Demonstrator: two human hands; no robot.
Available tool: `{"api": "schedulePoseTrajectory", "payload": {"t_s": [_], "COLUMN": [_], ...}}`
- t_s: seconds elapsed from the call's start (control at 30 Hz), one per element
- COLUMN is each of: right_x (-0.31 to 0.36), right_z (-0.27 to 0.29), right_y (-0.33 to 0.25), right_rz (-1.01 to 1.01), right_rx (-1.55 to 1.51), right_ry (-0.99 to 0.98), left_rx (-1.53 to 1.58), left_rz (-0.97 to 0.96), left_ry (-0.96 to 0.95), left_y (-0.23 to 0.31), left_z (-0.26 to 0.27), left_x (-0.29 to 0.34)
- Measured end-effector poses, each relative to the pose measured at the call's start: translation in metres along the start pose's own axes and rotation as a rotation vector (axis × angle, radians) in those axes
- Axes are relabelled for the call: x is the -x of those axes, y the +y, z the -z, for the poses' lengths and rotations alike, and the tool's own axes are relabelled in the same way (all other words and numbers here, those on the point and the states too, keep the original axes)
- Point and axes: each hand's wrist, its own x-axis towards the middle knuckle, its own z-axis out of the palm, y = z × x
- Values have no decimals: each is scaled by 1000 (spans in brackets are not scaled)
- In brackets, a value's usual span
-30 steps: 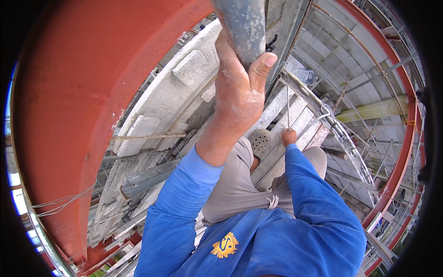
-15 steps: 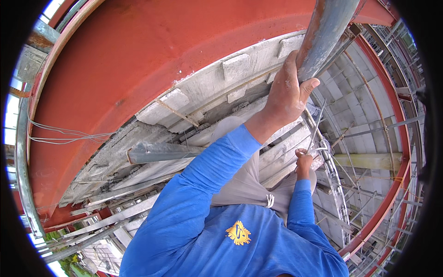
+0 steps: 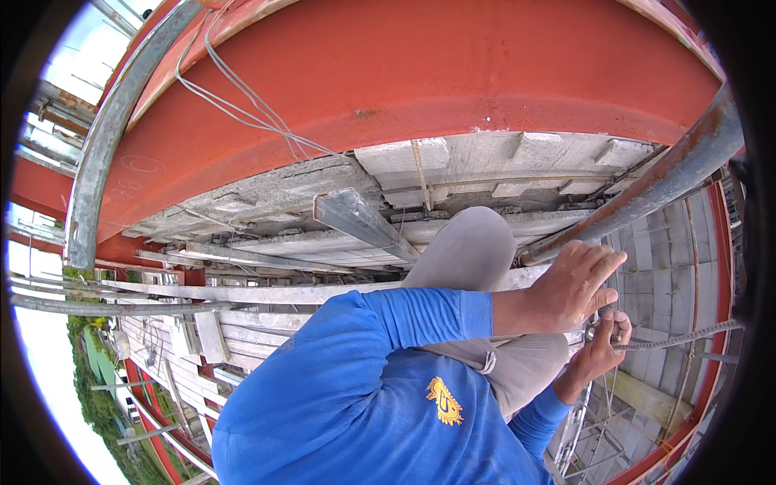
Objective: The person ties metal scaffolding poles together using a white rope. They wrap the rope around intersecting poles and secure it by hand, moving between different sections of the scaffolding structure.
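My left hand (image 3: 562,287) is off the pipe. Its fingers are stretched toward the right, and nothing shows in its palm. Just below it, my right hand (image 3: 600,352) has its fingers curled around the end of a thin ribbed steel bar (image 3: 679,338), which runs off to the right. A small shiny metal part sits by the right fingers, too little seen to name. Above both hands, a rusty grey pipe (image 3: 638,187) slants from the red beam (image 3: 453,73) down to near my left wrist.
My bent knee (image 3: 473,242) rises beside a grey square steel tube (image 3: 364,226). Rough concrete blocks (image 3: 501,158) line the beam's underside. Loose wires (image 3: 250,109) hang on the beam. White planks (image 3: 259,288) and scaffold tubes lie at left, with open height and greenery (image 3: 105,364) below.
My left hand has let go of the pipe and come down beside the right hand. My right hand has lifted, with the ribbed bar now plainly visible. The view has turned left.
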Motion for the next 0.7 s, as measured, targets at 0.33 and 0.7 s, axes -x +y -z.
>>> {"api": "schedulePoseTrajectory", "payload": {"t_s": [0.33, 0.7], "right_x": [-4, 39], "right_z": [-68, -89], "right_y": [-10, 21], "right_rz": [64, -200], "right_rx": [-134, -225], "right_ry": [-179, -684], "left_rx": [323, 306], "left_rz": [259, 413], "left_ry": [143, 390], "left_y": [-35, -47], "left_z": [10, 36], "left_x": [27, 37]}}
